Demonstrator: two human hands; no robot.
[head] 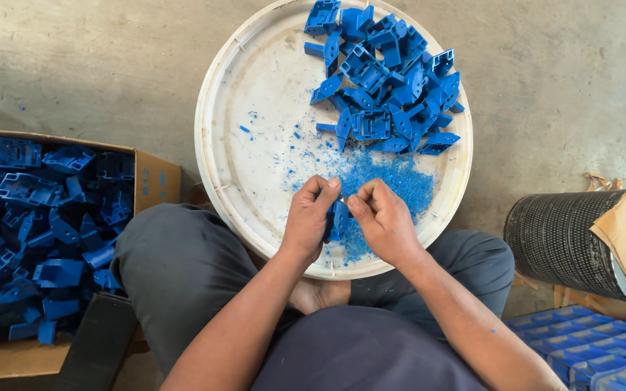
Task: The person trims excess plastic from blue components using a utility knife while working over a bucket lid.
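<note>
I pinch one blue plastic part (340,217) between my left hand (309,217) and right hand (384,221), both clamped on it, low over the white round tray (255,87) at six o'clock so blue shavings (393,181) land inside; untrimmed pile (382,80) waits at one o'clock, cardboard box (155,181) at nine

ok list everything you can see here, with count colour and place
round tray: one, white, on the floor ahead
loose plastic parts: a pile, blue, tray's far right
shavings: a heap, blue, tray's near side
cardboard box: one, brown, left, full of blue parts
mesh cylinder: one, black, right
moulded pieces: several, blue, bottom right
held part: one, blue, between both hands
left hand: gripping the part
right hand: gripping the part
</note>
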